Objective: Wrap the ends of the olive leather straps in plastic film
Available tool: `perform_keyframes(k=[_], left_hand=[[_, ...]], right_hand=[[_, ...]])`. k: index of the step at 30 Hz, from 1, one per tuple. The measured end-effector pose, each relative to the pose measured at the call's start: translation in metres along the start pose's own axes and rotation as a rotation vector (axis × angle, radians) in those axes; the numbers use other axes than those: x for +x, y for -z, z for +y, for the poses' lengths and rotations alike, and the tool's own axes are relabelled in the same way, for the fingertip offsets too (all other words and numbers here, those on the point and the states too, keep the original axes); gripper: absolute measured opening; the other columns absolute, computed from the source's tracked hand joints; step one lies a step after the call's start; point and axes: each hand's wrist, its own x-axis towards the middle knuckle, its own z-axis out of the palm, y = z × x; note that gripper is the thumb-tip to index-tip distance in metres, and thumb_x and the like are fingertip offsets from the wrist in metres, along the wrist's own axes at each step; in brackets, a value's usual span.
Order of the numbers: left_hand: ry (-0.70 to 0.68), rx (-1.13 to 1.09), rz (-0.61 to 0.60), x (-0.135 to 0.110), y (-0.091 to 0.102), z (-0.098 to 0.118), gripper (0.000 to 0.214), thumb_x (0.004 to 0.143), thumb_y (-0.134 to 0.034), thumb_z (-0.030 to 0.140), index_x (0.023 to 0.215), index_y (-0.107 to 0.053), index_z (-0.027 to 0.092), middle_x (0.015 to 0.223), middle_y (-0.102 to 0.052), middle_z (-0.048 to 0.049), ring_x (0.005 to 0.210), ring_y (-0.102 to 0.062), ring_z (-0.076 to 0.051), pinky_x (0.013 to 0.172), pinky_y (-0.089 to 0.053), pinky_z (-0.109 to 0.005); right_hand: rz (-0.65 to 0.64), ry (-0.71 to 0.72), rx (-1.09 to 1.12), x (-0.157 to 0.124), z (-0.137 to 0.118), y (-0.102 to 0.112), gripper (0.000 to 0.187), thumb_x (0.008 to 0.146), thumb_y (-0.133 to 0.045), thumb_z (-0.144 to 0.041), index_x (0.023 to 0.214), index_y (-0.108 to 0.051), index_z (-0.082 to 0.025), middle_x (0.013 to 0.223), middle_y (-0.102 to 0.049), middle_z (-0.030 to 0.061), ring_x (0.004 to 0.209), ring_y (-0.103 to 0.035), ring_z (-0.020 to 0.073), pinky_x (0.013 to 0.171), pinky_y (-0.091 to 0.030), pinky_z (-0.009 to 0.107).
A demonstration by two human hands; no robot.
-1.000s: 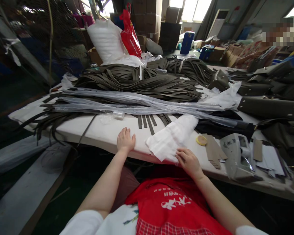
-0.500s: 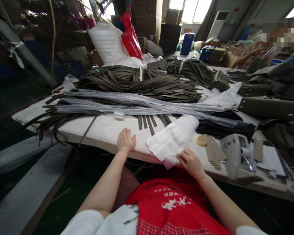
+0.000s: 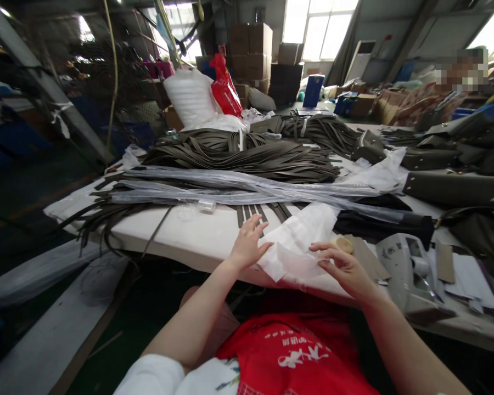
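Observation:
A crumpled white sheet (image 3: 300, 241), thin like tissue or plastic film, lies at the front edge of the table with one flap folded over. My left hand (image 3: 249, 244) is raised at its left side, fingers spread and nothing in them. Over its right side hovers my right hand (image 3: 341, 269), fingers apart and slightly curled, holding nothing that I can see. Several short dark strips (image 3: 253, 211) lie just beyond my left hand. A round yellow roll of tape (image 3: 344, 244) sits behind my right hand, beside some grey-brown card pieces (image 3: 368, 260).
Long dark straps (image 3: 239, 156) are heaped across the table (image 3: 181, 236), with clear plastic sleeves (image 3: 214, 184) along their front. At right stand a grey tape dispenser (image 3: 399, 269) and dark bags (image 3: 456, 189). Another person (image 3: 453, 82) is at the far right.
My right hand has let go of the white sheet's corner and lifted off it. My left hand has moved right, from the bare tabletop to the sheet's left side.

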Motion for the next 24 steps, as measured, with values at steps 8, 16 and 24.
perform_keyframes(k=[8,16,24], left_hand=[[-0.277,-0.249,-0.281,0.009,0.024,0.077,0.091,0.068,-0.081,0.049,0.147,-0.042,0.025,0.161,-0.018,-0.0154,0.149,-0.018,-0.033,0.120,-0.023,-0.051],[-0.150,-0.755,-0.352,-0.008,0.057,0.113,0.024,0.086,-0.064,0.042,0.096,-0.076,0.025,0.135,-0.061,-0.0081,0.130,-0.052,-0.027,0.119,-0.026,-0.047],[0.355,-1.227,0.152,-0.015,0.131,0.064,0.046,0.079,-0.061,0.061,0.057,-0.060,0.021,0.044,-0.053,0.0016,0.047,-0.055,-0.016,0.081,-0.055,-0.039]], right_hand=[[-0.103,-0.110,0.202,0.000,-0.030,-0.007,0.024,0.084,-0.067,-0.044,0.081,-0.069,-0.021,0.115,-0.069,0.0091,0.113,-0.060,0.0268,0.099,-0.046,0.042],[-0.402,-0.184,0.390,0.008,-0.052,-0.025,0.043,0.081,-0.064,-0.056,0.098,-0.069,-0.017,0.096,-0.071,0.0070,0.088,-0.065,0.0220,0.081,-0.051,0.034],[-0.417,-0.107,-0.418,0.014,-0.003,-0.006,0.012,0.066,-0.072,-0.027,0.077,-0.072,-0.021,0.075,-0.073,0.0039,0.069,-0.065,0.0210,0.068,-0.049,0.030]])
